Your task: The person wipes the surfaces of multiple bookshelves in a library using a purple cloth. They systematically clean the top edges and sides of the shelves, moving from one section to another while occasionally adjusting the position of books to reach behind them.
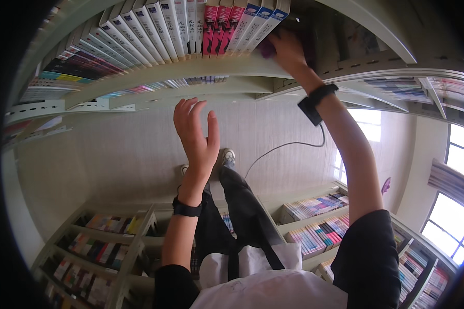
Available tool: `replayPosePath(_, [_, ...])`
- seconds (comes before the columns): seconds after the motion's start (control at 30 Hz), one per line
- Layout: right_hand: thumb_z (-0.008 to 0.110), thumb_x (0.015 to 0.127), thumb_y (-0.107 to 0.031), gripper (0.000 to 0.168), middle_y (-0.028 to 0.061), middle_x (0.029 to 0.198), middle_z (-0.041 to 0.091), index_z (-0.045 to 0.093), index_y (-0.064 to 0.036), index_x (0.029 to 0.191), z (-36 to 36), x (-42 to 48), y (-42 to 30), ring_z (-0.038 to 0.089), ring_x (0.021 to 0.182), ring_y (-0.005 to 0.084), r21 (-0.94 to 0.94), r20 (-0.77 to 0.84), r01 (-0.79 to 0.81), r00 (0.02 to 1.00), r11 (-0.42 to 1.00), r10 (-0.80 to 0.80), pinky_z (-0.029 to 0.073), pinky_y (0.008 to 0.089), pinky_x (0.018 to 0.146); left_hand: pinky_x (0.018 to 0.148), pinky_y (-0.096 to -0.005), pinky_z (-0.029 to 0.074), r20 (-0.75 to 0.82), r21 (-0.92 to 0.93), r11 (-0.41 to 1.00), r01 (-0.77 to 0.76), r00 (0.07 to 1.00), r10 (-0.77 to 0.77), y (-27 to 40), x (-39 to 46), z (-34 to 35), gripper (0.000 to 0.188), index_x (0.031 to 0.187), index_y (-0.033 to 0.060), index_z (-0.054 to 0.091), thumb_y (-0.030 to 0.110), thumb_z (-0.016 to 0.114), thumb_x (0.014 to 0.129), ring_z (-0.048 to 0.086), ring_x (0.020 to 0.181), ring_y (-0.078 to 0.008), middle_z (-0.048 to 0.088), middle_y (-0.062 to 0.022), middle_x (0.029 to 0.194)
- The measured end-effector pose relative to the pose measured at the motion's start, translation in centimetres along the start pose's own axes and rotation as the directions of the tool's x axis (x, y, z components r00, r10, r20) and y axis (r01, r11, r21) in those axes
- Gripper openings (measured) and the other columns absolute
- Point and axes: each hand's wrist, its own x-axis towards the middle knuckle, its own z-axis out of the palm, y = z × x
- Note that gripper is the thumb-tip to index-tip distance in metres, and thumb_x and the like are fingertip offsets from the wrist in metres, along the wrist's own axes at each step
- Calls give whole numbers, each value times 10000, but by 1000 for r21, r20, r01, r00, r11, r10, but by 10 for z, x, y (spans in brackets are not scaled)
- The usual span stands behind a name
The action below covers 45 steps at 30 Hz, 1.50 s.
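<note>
My right hand (289, 48) reaches onto the metal bookshelf (170, 73), just right of the row's end. Under and around its fingers is a dark purple cloth (268, 49), partly hidden by the hand. Closest to it lean white books with blue tops (259, 29); pink-spined books (222, 31) stand to their left. My left hand (195, 133) hangs in the air below the shelf's front edge. Its fingers are apart and slightly curled, with nothing in them.
White-spined books (139, 34) fill the shelf's left part. Behind me, lower bookcases (150, 216) hold rows of books (321, 235). A cable (282, 145) runs from the device on my right wrist (316, 103). Windows (448, 216) are at the right.
</note>
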Motion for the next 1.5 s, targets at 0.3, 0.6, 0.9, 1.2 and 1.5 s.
replayPosePath(0.3, [654, 692, -127, 463, 168, 1162, 526, 576, -156, 1147, 15, 12, 17, 532, 1021, 371, 122, -124, -35, 991, 992, 50, 479, 440, 858, 957, -394, 372, 1, -41, 999, -28, 1000, 28, 1, 8, -16, 247, 1107, 28, 544, 33, 572, 862, 496, 1095, -301, 554, -128, 1127])
replayPosePath(0.6, [620, 725, -143, 516, 139, 1225, 504, 537, -215, 1229, 15, 54, 21, 488, 1096, 379, 52, 0, -206, 979, 977, 206, 449, 533, 864, 936, -370, 399, 11, -9, 1000, 22, 1000, -22, 5, 0, -43, 303, 1165, 11, 526, 35, 575, 867, 526, 1078, -290, 557, -140, 1149])
replayPosePath(0.9, [650, 669, -125, 406, 64, 1147, 549, 621, -183, 1070, -14, -55, 2, 507, 1069, 318, 232, -231, 74, 973, 970, -19, 422, 429, 915, 944, -361, 397, 52, -32, 998, 50, 997, -49, 11, -6, -31, 322, 1182, 12, 513, 44, 578, 868, 532, 1081, -282, 559, -138, 1154])
replayPosePath(1.2, [630, 656, -113, 337, -10, 1100, 570, 639, -200, 981, -24, -95, -27, 511, 1047, 247, 205, -328, 72, 945, 976, -1, 383, 415, 887, 920, -365, 412, 135, -49, 995, 83, 988, -75, 15, -18, -19, 326, 1185, 10, 508, 52, 577, 869, 538, 1054, -280, 561, -139, 1142])
replayPosePath(1.5, [630, 642, -119, 338, -28, 1089, 592, 639, -199, 971, -20, -79, -82, 519, 1045, 217, 305, -306, 63, 952, 950, 35, 357, 416, 825, 931, -359, 400, 54, -34, 981, 192, 980, -190, 14, -24, -17, 326, 1185, 7, 503, 32, 567, 866, 542, 1023, -267, 571, -128, 1090])
